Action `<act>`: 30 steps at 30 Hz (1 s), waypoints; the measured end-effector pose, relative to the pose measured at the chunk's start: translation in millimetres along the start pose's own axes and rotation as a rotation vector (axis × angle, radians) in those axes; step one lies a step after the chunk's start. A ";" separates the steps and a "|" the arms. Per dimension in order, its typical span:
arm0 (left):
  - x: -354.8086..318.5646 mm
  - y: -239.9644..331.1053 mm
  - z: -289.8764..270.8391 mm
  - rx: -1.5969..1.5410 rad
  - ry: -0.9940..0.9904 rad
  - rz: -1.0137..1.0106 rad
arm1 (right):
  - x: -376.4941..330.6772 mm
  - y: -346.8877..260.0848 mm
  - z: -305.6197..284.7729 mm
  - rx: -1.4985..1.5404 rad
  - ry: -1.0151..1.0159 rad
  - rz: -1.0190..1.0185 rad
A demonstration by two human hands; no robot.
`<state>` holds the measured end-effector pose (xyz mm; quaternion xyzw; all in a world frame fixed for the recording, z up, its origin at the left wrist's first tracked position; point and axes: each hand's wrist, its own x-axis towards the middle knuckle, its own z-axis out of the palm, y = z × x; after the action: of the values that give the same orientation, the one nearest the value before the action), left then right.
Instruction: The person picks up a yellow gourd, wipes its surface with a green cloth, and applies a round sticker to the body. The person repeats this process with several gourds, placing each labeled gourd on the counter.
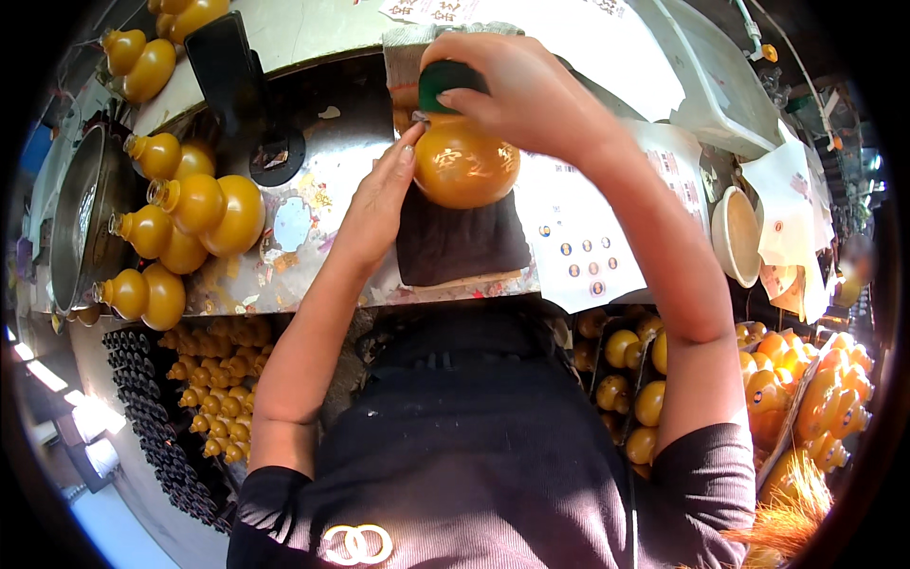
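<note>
A glossy amber gourd-shaped bottle (466, 169) lies on a dark folded cloth (460, 248) in front of me, with pale characters on its rounded body. My left hand (381, 194) rests along the bottle's left side, fingers stretched out, their tips touching it near a small whitish bit. From above and the right, my right hand (517, 90) curls round a dark green flat piece (445, 85), perhaps a scraper or pad. The piece presses on the bottle's far part, which the hand and the green piece partly hide.
More amber gourd-shaped bottles (235, 216) stand at the left, beside a phone on a stand (226, 71) and a metal basin (78, 218). Printed sheets (590, 256) lie on the right, near a pale bowl (737, 237) and a clear plastic bin (711, 85). Below the table edge sit crates of bottles (223, 403).
</note>
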<state>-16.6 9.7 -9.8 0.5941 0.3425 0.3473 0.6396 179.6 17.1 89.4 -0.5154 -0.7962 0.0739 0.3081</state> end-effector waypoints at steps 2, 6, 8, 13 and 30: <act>1.3 3.0 2.1 0.091 0.030 0.069 | -19.3 -8.3 -4.4 0.078 0.255 0.140; 7.3 2.8 25.8 0.041 0.061 0.077 | -78.3 -18.6 12.8 0.477 0.459 0.431; 9.0 3.4 30.8 0.012 0.050 0.041 | -99.7 -9.2 36.2 0.493 0.480 0.495; 10.9 -0.5 27.8 -0.064 -0.006 0.030 | -113.9 4.2 56.4 0.683 0.578 0.624; 11.3 10.3 24.4 -0.134 -0.065 -0.123 | -130.8 -10.2 73.1 0.449 0.708 0.522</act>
<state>9.7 7.1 1.6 0.5390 0.3335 0.3102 0.7086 166.8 -86.3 -18.8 -0.6120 -0.4513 0.1385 0.6345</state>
